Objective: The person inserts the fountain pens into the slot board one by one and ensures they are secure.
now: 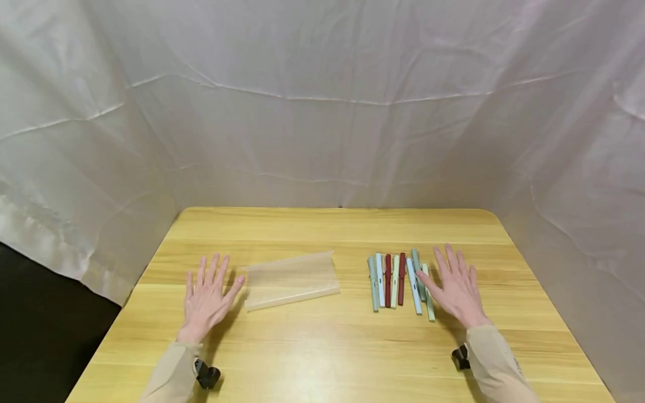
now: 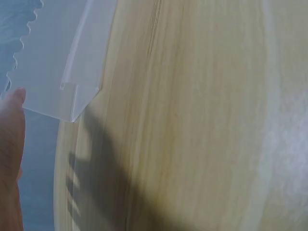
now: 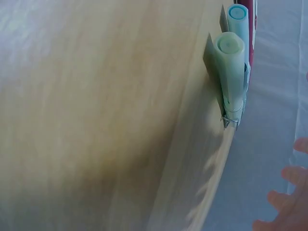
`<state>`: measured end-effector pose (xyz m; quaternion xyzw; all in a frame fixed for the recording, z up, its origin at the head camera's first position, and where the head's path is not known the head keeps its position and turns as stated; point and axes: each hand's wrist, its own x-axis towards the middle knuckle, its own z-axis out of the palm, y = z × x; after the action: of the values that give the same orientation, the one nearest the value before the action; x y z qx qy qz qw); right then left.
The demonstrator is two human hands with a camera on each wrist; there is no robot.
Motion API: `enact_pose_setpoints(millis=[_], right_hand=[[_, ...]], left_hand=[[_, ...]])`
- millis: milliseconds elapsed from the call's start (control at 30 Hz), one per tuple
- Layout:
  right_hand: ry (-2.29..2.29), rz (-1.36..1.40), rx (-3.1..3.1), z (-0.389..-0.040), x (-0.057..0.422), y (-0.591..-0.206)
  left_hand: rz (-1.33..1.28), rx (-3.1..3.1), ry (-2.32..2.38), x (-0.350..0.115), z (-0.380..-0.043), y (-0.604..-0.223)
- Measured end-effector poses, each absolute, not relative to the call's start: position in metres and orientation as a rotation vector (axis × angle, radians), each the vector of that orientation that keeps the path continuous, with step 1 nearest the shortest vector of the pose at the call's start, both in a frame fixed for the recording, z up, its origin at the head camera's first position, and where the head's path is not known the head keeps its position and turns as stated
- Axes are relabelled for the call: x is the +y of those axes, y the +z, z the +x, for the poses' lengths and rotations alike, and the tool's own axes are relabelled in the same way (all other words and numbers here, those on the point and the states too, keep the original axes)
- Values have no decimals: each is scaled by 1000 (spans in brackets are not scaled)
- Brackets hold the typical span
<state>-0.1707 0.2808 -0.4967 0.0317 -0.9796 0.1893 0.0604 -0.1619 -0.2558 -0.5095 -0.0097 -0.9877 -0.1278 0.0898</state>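
Observation:
My left hand [image 1: 205, 299] is held with its fingers spread, its thumb near a translucent plastic sheet [image 1: 292, 274]. That sheet has a folded strip along its near side, and the left wrist view shows a wavy far edge. On the right, my other hand [image 1: 457, 291] also has spread fingers and holds nothing. Its thumb overlaps the pens at the right end of a row. The row has several capped pens with clips: a pale green pen [image 1: 429, 308], a light blue pen [image 1: 414, 288], a dark red pen [image 1: 401, 280] and a grey-green pen [image 1: 374, 285] among them.
The wooden table [image 1: 312, 347] has rounded far corners. Pale cloth [image 1: 322, 145] hangs behind it and along both sides. A small black device [image 1: 206, 375] is worn at the left wrist, another black device [image 1: 461, 357] at the right.

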Motion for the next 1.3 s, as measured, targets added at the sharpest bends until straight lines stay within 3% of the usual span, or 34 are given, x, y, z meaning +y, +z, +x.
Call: enact_pose_setpoints(millis=[333, 933, 1300], right_hand=[[648, 202, -2945, -173, 281, -493], [989, 250, -2913, -176, 283, -498], [1095, 294, -2850, -176, 283, -502]], left_hand=[[-110, -2956, -525, -245, -161, -507], [-250, -2818, -1416, -236, -168, -513], [-274, -2745, -1546, -224, -173, -518]])
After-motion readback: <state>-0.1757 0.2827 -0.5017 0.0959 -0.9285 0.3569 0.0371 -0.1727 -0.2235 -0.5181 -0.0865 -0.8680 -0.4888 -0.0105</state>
